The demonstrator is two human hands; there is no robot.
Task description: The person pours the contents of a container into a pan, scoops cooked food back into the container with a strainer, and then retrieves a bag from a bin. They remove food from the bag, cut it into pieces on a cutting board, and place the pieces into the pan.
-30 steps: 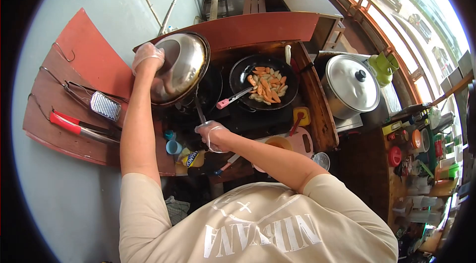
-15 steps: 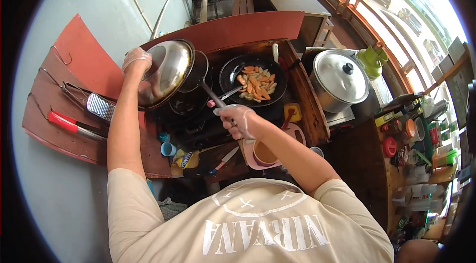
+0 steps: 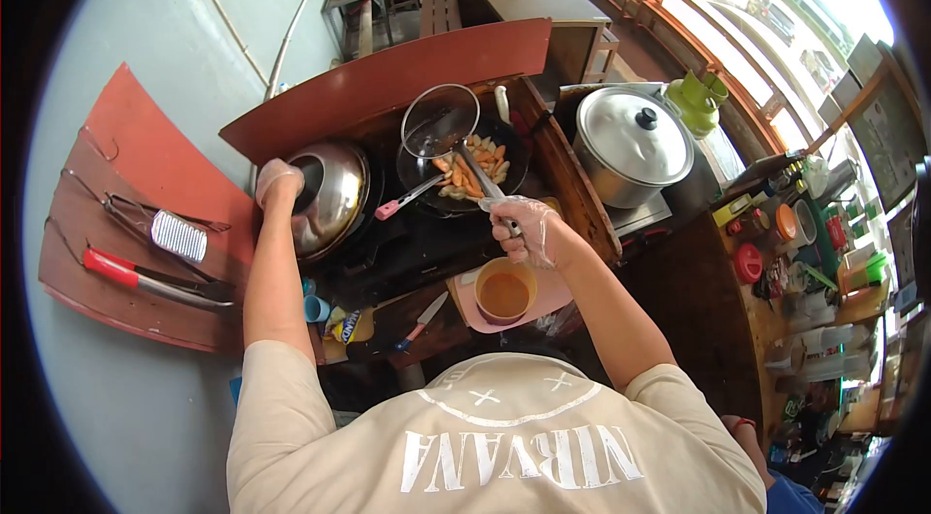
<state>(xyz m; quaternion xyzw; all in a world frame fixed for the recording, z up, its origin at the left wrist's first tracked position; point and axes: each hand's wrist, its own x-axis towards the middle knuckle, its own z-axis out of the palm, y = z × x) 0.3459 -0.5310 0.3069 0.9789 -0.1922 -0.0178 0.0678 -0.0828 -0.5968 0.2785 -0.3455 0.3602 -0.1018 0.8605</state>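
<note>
My left hand [image 3: 280, 178], in a clear plastic glove, is closed on the handle of a domed metal lid [image 3: 330, 204], which sits over the left burner. My right hand [image 3: 527, 228], gloved too, grips the handle of a round mesh strainer [image 3: 441, 121]. The strainer hangs over the left part of a black wok [image 3: 514, 150] that holds orange and pale pieces of food [image 3: 473, 170]. Tongs with pink grips [image 3: 398, 204] rest across the wok's near rim. Nearer me, a bowl of orange-brown liquid [image 3: 504, 293] stands on a pink board [image 3: 556, 293].
A large lidded pot [image 3: 635, 147] stands right of the stove, a green gas cylinder [image 3: 695, 102] behind it. Nearer are a knife [image 3: 424, 319] and a blue cup [image 3: 315, 308]. A grater [image 3: 179, 235] and red-handled tongs [image 3: 112, 265] hang left. Another person's arm [image 3: 745, 432] shows lower right.
The lid has come down from a tilted, raised position onto the left burner. My right hand and the strainer have moved right, over the wok. The view has shifted slightly.
</note>
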